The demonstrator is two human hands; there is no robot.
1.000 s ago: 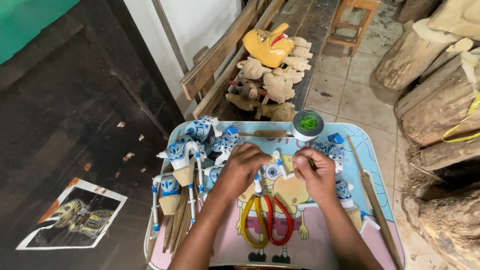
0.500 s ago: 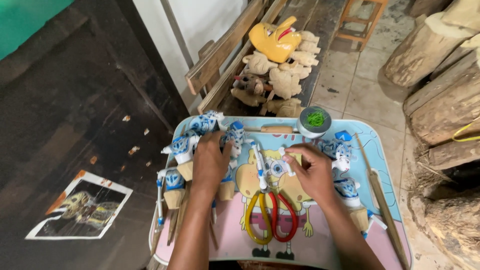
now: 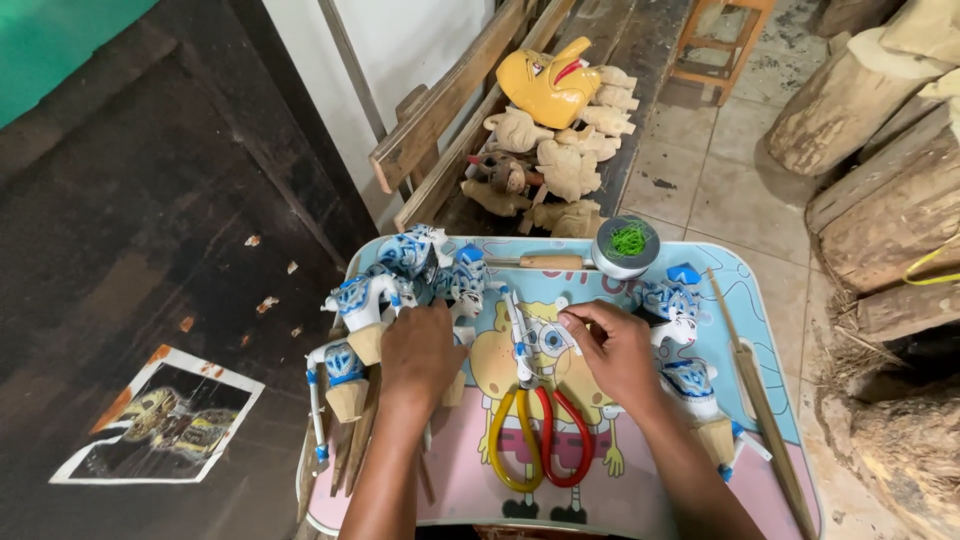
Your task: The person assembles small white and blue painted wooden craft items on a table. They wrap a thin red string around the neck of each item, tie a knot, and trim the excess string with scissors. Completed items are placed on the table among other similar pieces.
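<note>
Left hand [image 3: 418, 350] rests, grip hidden, on light, fragile painted puppets [image 3: 375, 295] at nine o'clock, best lifted by their sticks; right hand [image 3: 615, 350] pinches something small.

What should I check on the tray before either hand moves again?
1. Left hand rests on the blue-and-white painted puppet figures at the tray's left: ok.
2. Right hand, fingertips pinched near the tray's middle; whether it holds anything: cannot tell.
3. Yellow-and-red-handled scissors lie flat between the hands, untouched: ok.
4. Round spool of green thread upright at the far edge: ok.
5. Wooden-handled tool lies beside the spool: ok.
6. Light blue cartoon-printed tray, sticks overhang its near-left rim: not ok.
</note>
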